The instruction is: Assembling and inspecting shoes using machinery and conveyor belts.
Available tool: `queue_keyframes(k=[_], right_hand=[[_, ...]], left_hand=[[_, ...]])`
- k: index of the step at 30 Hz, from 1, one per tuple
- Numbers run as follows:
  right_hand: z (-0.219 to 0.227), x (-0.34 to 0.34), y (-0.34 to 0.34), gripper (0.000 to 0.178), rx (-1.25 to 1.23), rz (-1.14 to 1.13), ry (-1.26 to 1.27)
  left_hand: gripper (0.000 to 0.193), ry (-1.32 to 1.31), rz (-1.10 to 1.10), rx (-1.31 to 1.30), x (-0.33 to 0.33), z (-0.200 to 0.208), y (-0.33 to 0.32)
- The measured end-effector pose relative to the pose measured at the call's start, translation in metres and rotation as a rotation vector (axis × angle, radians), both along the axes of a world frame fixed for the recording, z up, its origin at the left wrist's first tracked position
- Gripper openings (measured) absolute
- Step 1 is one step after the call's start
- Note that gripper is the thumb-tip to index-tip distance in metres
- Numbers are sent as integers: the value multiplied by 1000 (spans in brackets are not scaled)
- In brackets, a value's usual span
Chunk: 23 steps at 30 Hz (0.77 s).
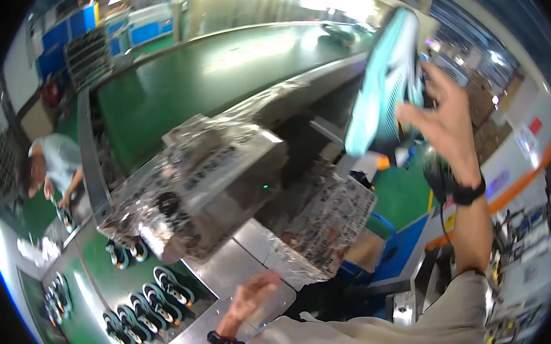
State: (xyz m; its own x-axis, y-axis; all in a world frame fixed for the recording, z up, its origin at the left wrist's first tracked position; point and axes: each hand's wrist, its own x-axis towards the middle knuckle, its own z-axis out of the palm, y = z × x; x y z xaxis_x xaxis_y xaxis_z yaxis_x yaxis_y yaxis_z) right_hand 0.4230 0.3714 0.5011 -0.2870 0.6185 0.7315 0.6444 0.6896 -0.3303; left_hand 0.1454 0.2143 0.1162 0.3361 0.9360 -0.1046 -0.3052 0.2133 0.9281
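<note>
A turquoise and white sneaker (378,93) with dark and orange parts is held up at the upper right, its long side nearly upright. My right hand (444,117) grips it from its right side, thumb and fingers around the shoe. My left hand (256,296) is low in the middle over a metal tabletop (218,267), fingers stretched out and holding nothing. Just beyond it stand a machine block wrapped in clear plastic (224,181) and a second wrapped block (326,220).
A green conveyor belt (206,71) runs along the back, with a dark object (338,32) at its far end. Several sneakers (144,313) stand in rows at the lower left. Another person (59,163) at the left holds a shoe. A blue cabinet (401,248) stands at the right.
</note>
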Motion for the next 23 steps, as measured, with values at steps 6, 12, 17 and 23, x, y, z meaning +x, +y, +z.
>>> queue_keyframes(k=[6, 12, 17, 23], right_hand=[[-89, 127, -188, 77, -394, -335, 400], [-171, 207, -318, 63, -396, -657, 734], [-256, 271, -455, 69, -81, -622, 1179], [-314, 340, -604, 68, 257, -790, 1656]], left_hand=[[88, -412, -596, 329, 176, 124, 50], [59, -294, -740, 104, 352, 125, -30], [49, -293, -969, -189, 476, 115, -150], [78, 98, -1368, 106, 599, 72, -276]])
